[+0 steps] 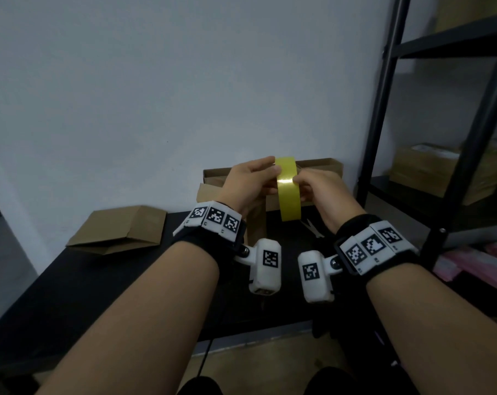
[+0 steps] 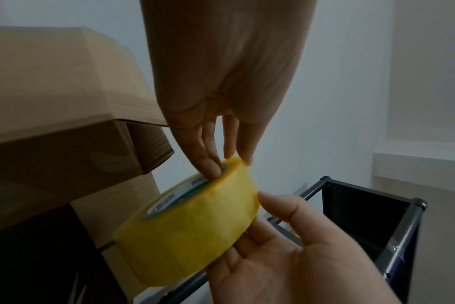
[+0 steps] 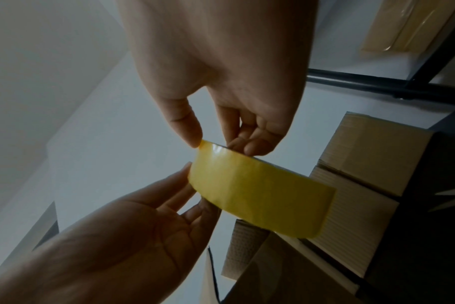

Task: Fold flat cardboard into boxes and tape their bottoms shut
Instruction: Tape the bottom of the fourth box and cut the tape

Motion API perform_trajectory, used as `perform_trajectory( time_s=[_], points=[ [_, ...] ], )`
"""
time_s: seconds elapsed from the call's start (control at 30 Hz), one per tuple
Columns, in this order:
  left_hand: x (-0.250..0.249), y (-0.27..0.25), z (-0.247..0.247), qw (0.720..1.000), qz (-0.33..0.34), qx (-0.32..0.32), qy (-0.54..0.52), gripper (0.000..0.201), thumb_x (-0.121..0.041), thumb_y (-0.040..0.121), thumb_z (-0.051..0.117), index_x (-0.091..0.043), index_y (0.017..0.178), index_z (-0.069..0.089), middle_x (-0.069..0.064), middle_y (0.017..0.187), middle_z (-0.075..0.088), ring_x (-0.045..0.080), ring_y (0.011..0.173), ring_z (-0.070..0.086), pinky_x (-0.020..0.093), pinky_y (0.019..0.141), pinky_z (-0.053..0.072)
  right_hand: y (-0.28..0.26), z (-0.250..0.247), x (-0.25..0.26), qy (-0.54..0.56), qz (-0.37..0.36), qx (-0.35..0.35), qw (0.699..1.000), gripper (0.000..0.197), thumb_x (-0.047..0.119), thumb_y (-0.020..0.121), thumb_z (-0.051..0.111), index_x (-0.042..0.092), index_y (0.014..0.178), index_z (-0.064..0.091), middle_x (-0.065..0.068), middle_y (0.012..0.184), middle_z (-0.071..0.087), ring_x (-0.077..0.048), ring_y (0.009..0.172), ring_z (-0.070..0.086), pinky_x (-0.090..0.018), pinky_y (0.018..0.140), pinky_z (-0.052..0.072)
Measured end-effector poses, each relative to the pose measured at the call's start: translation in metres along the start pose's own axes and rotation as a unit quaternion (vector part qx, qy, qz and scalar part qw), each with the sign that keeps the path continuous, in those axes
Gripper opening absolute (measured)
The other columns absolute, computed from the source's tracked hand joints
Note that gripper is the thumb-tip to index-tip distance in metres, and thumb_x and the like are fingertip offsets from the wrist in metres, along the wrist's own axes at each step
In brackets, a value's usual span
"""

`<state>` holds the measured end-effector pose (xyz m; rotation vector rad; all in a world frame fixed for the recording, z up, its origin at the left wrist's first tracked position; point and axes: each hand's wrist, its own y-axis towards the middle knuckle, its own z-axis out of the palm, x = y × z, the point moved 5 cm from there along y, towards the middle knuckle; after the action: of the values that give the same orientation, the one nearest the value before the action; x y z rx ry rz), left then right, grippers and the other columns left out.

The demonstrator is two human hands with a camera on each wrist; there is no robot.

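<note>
Above the table's [image 1: 105, 283] far edge: yellow tape roll [image 1: 287, 192], left hand [image 1: 248, 185] pinching its rim, right hand [image 1: 320, 189] cupping it; cardboard boxes [image 1: 318, 166] behind. Left wrist view alone shows core printing, unreadable.

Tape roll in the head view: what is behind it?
Behind the yellow tape roll, held between left hand and right hand, brown cardboard boxes stand against the wall. The roll and hands cover their middle, so the bottoms cannot be judged.
</note>
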<state>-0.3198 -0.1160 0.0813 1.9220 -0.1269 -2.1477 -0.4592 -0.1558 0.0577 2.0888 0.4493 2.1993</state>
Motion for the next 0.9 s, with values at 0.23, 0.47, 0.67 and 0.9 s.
perform_trajectory(
  time_s=[0.23, 0.47, 0.67, 0.9],
  points=[
    [0.0013, -0.0023, 0.0014, 0.999, -0.014, 0.043, 0.009, 0.036, -0.010, 0.095, 0.056, -0.006, 0.130, 0.055, 0.007, 0.094, 0.068, 0.013, 0.074, 0.064, 0.023, 0.072, 0.055, 0.0040, -0.0034, 0.0004, 0.025, -0.003, -0.020, 0.999, 0.013, 0.020, 0.083, 0.060, 0.010, 0.082, 0.070, -0.008, 0.079, 0.063, -0.021, 0.077, 0.059, -0.033, 0.068, 0.045],
    [0.0103, -0.0061, 0.0027, 0.995, -0.013, 0.070, 0.069, 0.046, -0.003, 0.087, 0.064, -0.017, 0.130, 0.057, 0.005, 0.085, 0.072, 0.014, 0.074, 0.069, 0.025, 0.067, 0.056, 0.0073, -0.0054, -0.0060, 0.055, 0.013, -0.050, 0.997, 0.013, 0.018, 0.087, 0.060, 0.009, 0.081, 0.068, -0.009, 0.080, 0.062, -0.023, 0.078, 0.058, -0.031, 0.065, 0.044],
    [0.0060, -0.0047, 0.0047, 0.996, 0.011, 0.057, 0.071, 0.042, -0.002, 0.088, 0.063, -0.008, 0.129, 0.059, 0.009, 0.087, 0.070, 0.012, 0.065, 0.066, 0.024, 0.063, 0.056, 0.0048, -0.0073, -0.0031, 0.049, 0.009, -0.038, 0.998, 0.016, 0.025, 0.090, 0.061, 0.010, 0.087, 0.069, -0.007, 0.081, 0.064, -0.020, 0.076, 0.057, -0.030, 0.065, 0.042],
    [0.0009, -0.0014, 0.0075, 0.999, 0.015, 0.039, 0.032, 0.031, -0.002, 0.092, 0.058, -0.004, 0.122, 0.061, 0.012, 0.095, 0.069, 0.015, 0.073, 0.066, 0.028, 0.072, 0.056, 0.0000, -0.0074, 0.0026, 0.020, -0.004, -0.022, 1.000, 0.035, 0.031, 0.078, 0.062, 0.005, 0.100, 0.072, -0.018, 0.093, 0.068, -0.024, 0.083, 0.059, -0.034, 0.070, 0.044]
  ],
)
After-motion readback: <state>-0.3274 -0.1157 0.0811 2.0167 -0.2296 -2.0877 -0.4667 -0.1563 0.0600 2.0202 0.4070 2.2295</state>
